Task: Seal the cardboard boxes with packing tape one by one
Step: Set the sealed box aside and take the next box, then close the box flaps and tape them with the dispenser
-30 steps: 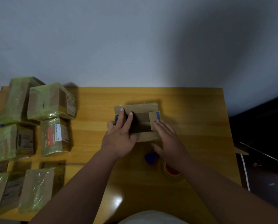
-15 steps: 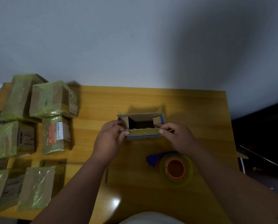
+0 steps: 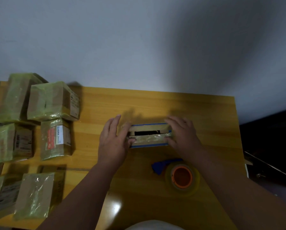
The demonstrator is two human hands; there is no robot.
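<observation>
Your hands sit one at each end of the open cardboard box (image 3: 149, 135), which stands mid-tabletop (image 3: 172, 107) just beyond the tape roll (image 3: 183, 177). Your left hand (image 3: 113, 141) lies with fingers straight against the box's left end, and your right hand (image 3: 183, 136) rests with fingers extended over its right end; neither grips anything. The two long flaps are nearly down, a dark gap between them. You appear to be closing the flaps. Next, press them until they meet, then reach back to the tape roll. Wrapped boxes (image 3: 53, 101) lie far to the box's left.
</observation>
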